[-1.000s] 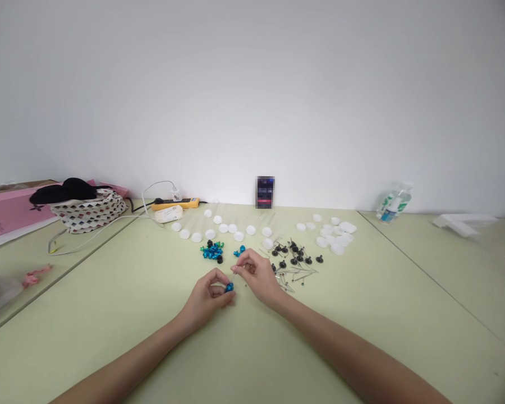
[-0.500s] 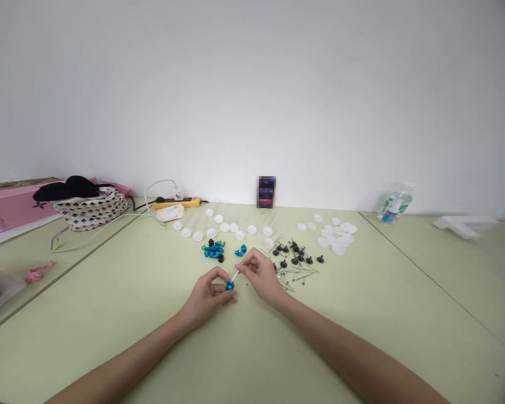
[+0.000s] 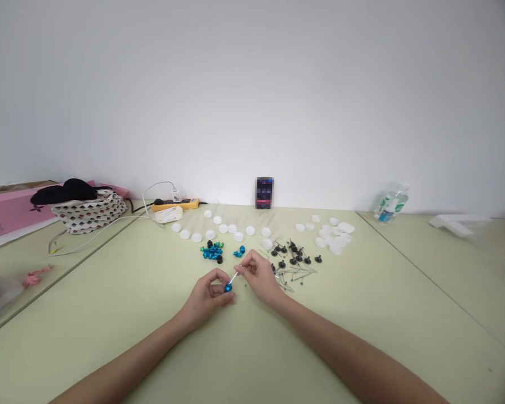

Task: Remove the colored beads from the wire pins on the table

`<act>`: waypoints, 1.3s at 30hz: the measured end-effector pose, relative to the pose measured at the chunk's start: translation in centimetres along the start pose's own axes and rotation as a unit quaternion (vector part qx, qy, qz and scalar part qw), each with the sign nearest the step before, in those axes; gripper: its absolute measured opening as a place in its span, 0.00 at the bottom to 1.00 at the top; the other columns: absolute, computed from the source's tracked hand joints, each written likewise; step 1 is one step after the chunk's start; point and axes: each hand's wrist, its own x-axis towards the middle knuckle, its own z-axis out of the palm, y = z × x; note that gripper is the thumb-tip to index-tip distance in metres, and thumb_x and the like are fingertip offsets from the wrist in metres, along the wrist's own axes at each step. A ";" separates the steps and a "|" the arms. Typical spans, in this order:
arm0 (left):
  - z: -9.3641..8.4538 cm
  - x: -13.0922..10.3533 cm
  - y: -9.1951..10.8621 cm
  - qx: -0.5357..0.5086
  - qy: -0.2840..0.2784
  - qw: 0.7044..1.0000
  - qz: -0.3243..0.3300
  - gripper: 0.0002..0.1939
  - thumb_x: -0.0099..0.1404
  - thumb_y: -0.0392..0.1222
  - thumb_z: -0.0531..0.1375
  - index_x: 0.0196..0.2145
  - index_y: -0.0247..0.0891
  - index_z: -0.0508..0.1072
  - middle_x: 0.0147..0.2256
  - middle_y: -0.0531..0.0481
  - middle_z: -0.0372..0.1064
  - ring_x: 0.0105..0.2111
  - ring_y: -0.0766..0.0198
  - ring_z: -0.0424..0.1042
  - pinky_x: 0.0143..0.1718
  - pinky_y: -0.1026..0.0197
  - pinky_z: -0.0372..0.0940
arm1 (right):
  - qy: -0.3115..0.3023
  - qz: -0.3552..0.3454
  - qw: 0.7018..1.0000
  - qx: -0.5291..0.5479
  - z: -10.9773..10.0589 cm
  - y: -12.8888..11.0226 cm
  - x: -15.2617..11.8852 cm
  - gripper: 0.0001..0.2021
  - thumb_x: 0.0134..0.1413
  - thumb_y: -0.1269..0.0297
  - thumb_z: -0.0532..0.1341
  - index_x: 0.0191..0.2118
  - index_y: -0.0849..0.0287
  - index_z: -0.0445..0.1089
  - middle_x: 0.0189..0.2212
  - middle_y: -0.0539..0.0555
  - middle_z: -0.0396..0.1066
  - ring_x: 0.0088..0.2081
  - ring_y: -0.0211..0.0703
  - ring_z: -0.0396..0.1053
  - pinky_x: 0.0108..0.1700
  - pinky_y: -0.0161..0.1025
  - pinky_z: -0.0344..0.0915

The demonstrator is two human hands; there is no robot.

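My left hand (image 3: 208,294) is closed on a small shiny blue part (image 3: 228,287), held just above or on the table between thumb and fingers. My right hand (image 3: 258,276) pinches a thin silvery rod (image 3: 233,278), slanting down to the left. Its lower end meets the blue part; whether it goes inside cannot be made out. Beyond my hands lies a pile of blue, green and black parts (image 3: 212,251), with a couple of blue pieces (image 3: 239,252) apart from it. Right of my right hand are black round-based pieces (image 3: 293,260) among scattered thin metal pins (image 3: 298,275).
White round caps (image 3: 223,229) stand in rows behind the parts, and more white discs (image 3: 334,233) lie at the right. A phone (image 3: 264,193) leans on the wall. A yellow power strip (image 3: 177,205), a patterned basket (image 3: 90,212) and a clear bottle (image 3: 391,205) stand farther back.
My hands keep the same grip on the blue part and the rod. The whole view has shifted very slightly; nothing else has visibly moved.
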 end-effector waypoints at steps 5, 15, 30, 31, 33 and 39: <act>0.1 -0.1 0.3 -0.006 -0.004 1.000 0.000 0.12 0.53 0.42 0.63 0.32 0.39 0.62 0.23 0.58 0.61 0.25 0.69 0.66 0.29 0.65 0.61 | -0.027 -0.113 0.988 -0.101 -0.2 -0.3 -0.3 0.07 0.53 0.62 0.56 0.28 0.57 0.63 0.22 0.49 0.65 0.23 0.36 0.61 0.28 0.34 0.58; 0.1 -0.2 0.2 0.006 -0.012 1.000 0.001 0.10 0.55 0.41 0.62 0.32 0.37 0.64 0.24 0.54 0.65 0.26 0.69 0.66 0.27 0.67 0.59 | -0.105 -0.252 0.951 -0.144 0.1 -0.3 -0.5 0.10 0.57 0.68 0.51 0.30 0.55 0.68 0.28 0.52 0.70 0.32 0.40 0.65 0.36 0.38 0.62; -0.1 0.1 1.6 0.000 -0.035 0.998 0.053 0.12 0.60 0.48 0.57 0.36 0.36 0.68 0.34 0.48 0.68 0.35 0.62 0.69 0.38 0.59 0.66 | -0.084 -0.196 0.971 -0.104 0.6 -0.5 -1.2 0.07 0.57 0.62 0.54 0.35 0.55 0.69 0.30 0.52 0.69 0.28 0.37 0.64 0.31 0.35 0.62; -0.1 0.2 1.5 -0.002 -0.034 0.998 0.051 0.12 0.60 0.48 0.57 0.36 0.36 0.68 0.34 0.48 0.68 0.35 0.62 0.70 0.38 0.58 0.66 | -0.084 -0.191 0.973 -0.103 0.5 -0.5 -1.2 0.08 0.57 0.62 0.54 0.35 0.55 0.69 0.30 0.52 0.70 0.28 0.37 0.64 0.31 0.35 0.62; -0.2 0.2 1.3 -0.003 -0.031 0.998 0.046 0.13 0.59 0.49 0.58 0.35 0.37 0.68 0.34 0.47 0.68 0.36 0.60 0.70 0.38 0.58 0.67 | -0.085 -0.184 0.974 -0.103 0.5 -0.5 -1.2 0.08 0.57 0.61 0.54 0.35 0.55 0.69 0.30 0.52 0.70 0.28 0.37 0.65 0.31 0.35 0.62; -0.5 0.5 0.2 -0.025 -0.012 0.999 0.026 0.12 0.58 0.49 0.59 0.33 0.37 0.65 0.34 0.50 0.67 0.35 0.59 0.73 0.36 0.58 0.67 | -0.026 -0.144 0.986 -0.085 -0.3 -0.5 -1.5 0.14 0.61 0.61 0.48 0.49 0.54 0.63 0.35 0.53 0.69 0.29 0.36 0.65 0.30 0.33 0.62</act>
